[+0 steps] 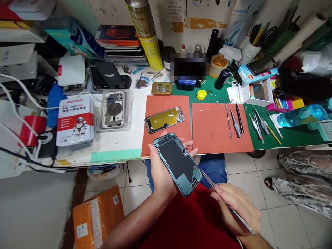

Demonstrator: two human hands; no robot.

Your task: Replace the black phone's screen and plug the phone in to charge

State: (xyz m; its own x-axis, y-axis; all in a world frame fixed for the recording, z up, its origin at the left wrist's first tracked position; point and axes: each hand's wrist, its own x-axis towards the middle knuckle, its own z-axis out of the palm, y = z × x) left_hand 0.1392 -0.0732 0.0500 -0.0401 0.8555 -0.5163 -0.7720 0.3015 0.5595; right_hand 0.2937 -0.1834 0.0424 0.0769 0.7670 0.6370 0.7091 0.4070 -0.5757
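My left hand (163,173) is wrapped round an opened phone housing (178,162), dark blue-green with its inner side facing up. It is tilted in front of the table's front edge. My right hand (237,204) grips slim metal tweezers (229,206) between thumb and fingers. Their tips are at the right edge of the housing; whether they touch it I cannot tell. Just beyond the housing, a phone screen (164,120) lies with its yellowish back up on the left red-brown mat (151,145).
Several tools, including a black pen-like tool (239,118), lie on and beside the right mat (207,138). A plastic case (116,109) with a phone frame and a battery box (75,121) stand left. A yellow cap (201,94) lies behind. Another person's legs (306,183) are at right.
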